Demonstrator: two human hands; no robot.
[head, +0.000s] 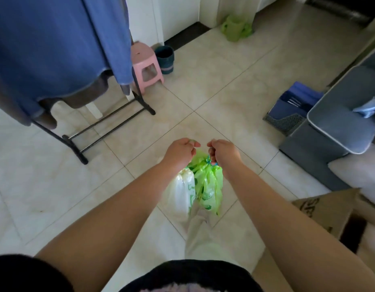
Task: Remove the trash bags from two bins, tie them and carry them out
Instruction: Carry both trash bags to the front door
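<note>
Pale beige floor tiles (203,85) with thin dark grout lines fill the room, seen from above. Hanging over them, near the middle of the view, is a green trash bag (207,182), its gathered neck pulled up between two bare hands held out in front of the person. Touching its left side hangs a white plastic bag (179,192) with green print. The left hand (179,152) is curled into a fist on the top of the bags, and the right hand (222,152) is likewise clenched on the green bag's neck, where a bit of blue plastic shows at the knot. Both fists are level and close together, with a narrow gap between their knuckles.

Well apart, at the far wall, a second green bag (236,28) sits on the floor. Left of it stand a dark teal bin (165,59) and, just beside that, a pink plastic stool (145,65). A blue cloth (56,45) hangs from a black rack (110,121) on the left. On the right are a grey cushioned seat (338,123), a blue basket (292,108) and, nearer, a cardboard box (329,209).
</note>
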